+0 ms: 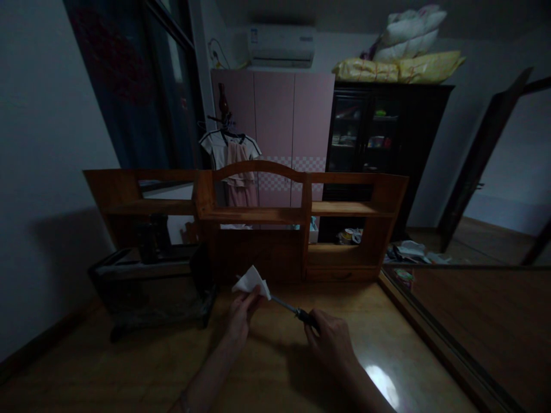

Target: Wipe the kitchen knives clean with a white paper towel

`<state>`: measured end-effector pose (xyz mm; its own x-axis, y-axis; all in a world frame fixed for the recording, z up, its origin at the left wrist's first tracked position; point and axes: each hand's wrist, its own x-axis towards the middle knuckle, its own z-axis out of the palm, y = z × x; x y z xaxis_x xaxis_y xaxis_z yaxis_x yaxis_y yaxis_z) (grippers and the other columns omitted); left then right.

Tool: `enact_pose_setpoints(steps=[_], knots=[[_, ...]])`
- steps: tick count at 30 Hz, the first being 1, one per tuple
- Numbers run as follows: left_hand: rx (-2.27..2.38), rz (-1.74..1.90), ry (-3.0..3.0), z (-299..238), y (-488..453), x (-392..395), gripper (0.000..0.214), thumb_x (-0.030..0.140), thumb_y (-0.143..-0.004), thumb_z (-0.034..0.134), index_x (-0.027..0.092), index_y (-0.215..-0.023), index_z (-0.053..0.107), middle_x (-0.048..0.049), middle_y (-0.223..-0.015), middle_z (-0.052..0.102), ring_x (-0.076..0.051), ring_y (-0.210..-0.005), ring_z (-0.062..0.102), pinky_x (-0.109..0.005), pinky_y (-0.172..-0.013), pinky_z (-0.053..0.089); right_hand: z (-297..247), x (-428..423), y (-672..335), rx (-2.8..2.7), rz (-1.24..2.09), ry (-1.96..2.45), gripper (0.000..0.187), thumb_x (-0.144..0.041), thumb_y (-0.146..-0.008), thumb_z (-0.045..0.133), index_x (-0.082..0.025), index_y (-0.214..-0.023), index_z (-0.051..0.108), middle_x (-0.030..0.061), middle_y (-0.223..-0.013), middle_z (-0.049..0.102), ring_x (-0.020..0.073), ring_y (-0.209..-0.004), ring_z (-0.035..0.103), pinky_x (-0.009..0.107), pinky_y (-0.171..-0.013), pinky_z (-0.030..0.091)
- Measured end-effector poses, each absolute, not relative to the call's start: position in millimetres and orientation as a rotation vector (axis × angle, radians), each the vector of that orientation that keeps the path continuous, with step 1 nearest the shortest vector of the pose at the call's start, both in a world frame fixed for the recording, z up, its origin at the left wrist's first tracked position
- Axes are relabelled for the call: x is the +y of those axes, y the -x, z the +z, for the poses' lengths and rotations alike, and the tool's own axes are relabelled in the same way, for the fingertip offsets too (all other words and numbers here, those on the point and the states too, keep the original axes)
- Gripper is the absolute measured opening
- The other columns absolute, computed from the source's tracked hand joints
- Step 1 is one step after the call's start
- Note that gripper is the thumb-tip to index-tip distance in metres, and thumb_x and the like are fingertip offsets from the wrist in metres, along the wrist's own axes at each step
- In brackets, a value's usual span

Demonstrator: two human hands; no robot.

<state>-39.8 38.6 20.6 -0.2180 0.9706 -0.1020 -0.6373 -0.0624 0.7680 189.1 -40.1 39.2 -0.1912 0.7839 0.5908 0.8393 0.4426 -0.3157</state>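
"Since the light is so dim, can you make out what each hand has?"

"The left hand (241, 312) pinches folded white paper (249, 280) against the thin metal shaft of what looks like a screwdriver (306, 318), thumb and fingers nearly together. Whether the paper goes fully round, I can't tell. The right hand (332, 337) has its fingers curled closely about the dark handle."

"And where's the tool?"

"Slanted between both hands, over the wooden tabletop (269, 381), in front of the shelf (253, 215) and to the right of the glass tank (150, 298)."

"What could go wrong?"

"I'd say the paper could tear or slip if the shaft were twisted or pulled hard, and the tip, which I can't make out, might then prick the left fingers. A slack right grip could drop the tool and dent the wood."

"Any brand or writing?"

"Nothing readable. The air conditioner (282, 47) carries a label (253, 35), too small to read."
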Motion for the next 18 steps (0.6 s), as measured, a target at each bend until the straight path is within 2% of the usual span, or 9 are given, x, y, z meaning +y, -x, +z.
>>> enact_pose_setpoints(steps=[6, 12, 18], knots=[[0.873, 1.682, -0.472, 23, 47, 41, 0.013, 0.005, -0.068, 0.07, 0.014, -0.076, 0.067, -0.003, -0.084, 0.07, -0.016, -0.076, 0.067, -0.024, -0.073, 0.053, 38, -40, -190, -1.989, -0.103, 1.38, 0.007, -0.016, -0.077, 0.048, -0.02, -0.077, 0.054, 0.001, -0.068, 0.062, 0.0127, -0.059, 0.057, 0.023, -0.056, 0.028], [0.895, 1.735, -0.522, 10, 56, 46, 0.007, 0.013, -0.072, 0.069, 0.018, -0.077, 0.068, -0.0041, -0.095, 0.069, -0.017, -0.091, 0.065, -0.024, -0.08, 0.05, 34, -42, -189, -1.986, -0.108, 1.444, 0.004, -0.018, -0.078, 0.049, -0.02, -0.078, 0.053, 0.0014, -0.069, 0.062, 0.0144, -0.062, 0.058, 0.024, -0.057, 0.028], [0.882, 1.674, -0.643, 10, 48, 46, 0.023, 0.02, -0.064, 0.077, 0.014, -0.085, 0.069, -0.0056, -0.09, 0.07, -0.017, -0.082, 0.066, -0.025, -0.078, 0.05, 33, -41, -189, -1.932, -0.106, 1.439, 0.006, -0.019, -0.08, 0.047, -0.02, -0.079, 0.053, 0.001, -0.067, 0.061, 0.0147, -0.061, 0.058, 0.024, -0.057, 0.028]])
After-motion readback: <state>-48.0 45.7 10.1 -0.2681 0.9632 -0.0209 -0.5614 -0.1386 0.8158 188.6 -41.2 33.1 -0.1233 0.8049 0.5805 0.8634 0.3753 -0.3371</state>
